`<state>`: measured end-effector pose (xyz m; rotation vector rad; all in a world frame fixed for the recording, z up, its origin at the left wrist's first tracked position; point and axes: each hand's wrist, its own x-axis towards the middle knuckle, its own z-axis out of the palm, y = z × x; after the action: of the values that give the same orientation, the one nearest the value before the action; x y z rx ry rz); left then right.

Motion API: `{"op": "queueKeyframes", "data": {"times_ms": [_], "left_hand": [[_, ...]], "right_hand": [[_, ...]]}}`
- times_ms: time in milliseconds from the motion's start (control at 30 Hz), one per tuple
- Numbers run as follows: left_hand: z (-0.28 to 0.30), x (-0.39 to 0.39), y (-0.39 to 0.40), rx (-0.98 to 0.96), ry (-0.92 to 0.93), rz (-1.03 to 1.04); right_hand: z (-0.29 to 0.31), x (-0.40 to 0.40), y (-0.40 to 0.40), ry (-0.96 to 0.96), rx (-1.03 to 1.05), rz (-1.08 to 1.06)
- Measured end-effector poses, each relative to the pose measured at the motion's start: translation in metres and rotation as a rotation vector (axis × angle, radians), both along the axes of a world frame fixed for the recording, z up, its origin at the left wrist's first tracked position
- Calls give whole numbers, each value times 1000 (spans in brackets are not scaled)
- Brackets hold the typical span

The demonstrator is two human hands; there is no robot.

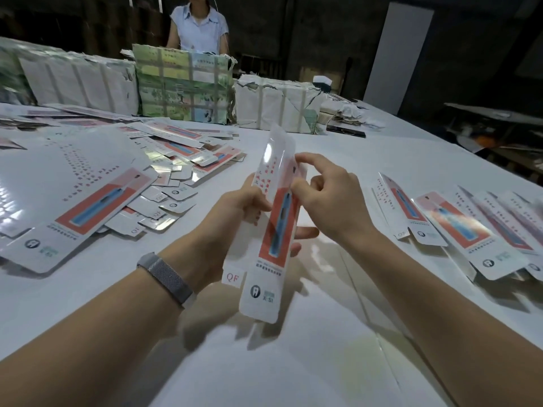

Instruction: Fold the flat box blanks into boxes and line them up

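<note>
A long white box blank [271, 230] with a red panel and a blue toothbrush picture is held upright above the middle of the table. My left hand [235, 218] grips it from the left, thumb on the front and fingertips showing behind its right edge. My right hand [326, 198] pinches the blank's upper right edge between thumb and curled fingers, index finger raised. A fanned pile of flat blanks [97, 198] lies at the left. Folded boxes [458, 227] lie in a row at the right.
Wrapped paper bundles [182, 86] stand along the far side of the white table [293, 362]. A person in a light shirt [199, 24] stands behind them. A dark flat object [346, 130] lies near the right end of the bundles.
</note>
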<state>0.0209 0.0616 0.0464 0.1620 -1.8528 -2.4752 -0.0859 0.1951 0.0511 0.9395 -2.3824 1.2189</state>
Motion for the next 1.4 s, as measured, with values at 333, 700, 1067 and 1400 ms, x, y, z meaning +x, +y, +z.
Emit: {"op": "queueKeyframes", "data": {"times_ms": [333, 700, 1067, 1400], "left_hand": [[-4, 2, -5, -34, -23, -219], [-8, -1, -9, -99, -86, -345], [-11, -2, -10, -12, -83, -417], [-8, 0, -2, 48, -71, -415]], "right_hand": [[14, -2, 7, -419, -340, 189], [31, -15, 30, -646, -126, 373], [32, -19, 32, -557, -126, 374], [36, -12, 27, -410, -97, 247]]}}
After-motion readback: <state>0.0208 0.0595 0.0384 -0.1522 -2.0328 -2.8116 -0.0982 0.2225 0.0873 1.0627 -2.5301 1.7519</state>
